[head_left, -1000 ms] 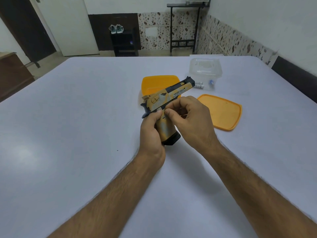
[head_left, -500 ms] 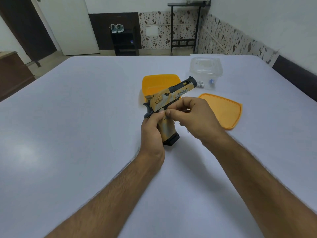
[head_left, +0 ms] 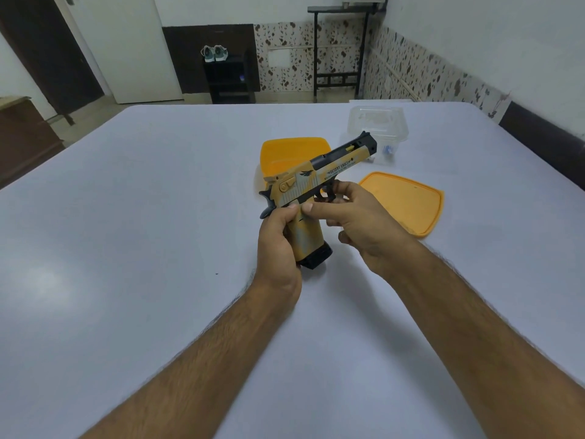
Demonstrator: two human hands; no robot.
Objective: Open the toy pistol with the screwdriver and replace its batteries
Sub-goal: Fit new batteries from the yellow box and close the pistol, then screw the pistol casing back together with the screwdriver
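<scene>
Toy pistol point(head_left: 319, 182) sits at the centre of the frame, held above the worktop point(head_left: 126, 217), muzzle toward the upper right; the left hand point(head_left: 278, 242) grips its handle while the right hand point(head_left: 354, 213) curls its fingers around the trigger guard, thumb on the frame. No screwdriver is visible, so I'd keep the left grip firm, turn the pistol to find the screw, then reach toward the clear container point(head_left: 378, 122) and orange lid point(head_left: 408, 201) at upper right.

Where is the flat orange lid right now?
The flat orange lid lies on the table, right of the toy pistol, near the clear container.
</scene>
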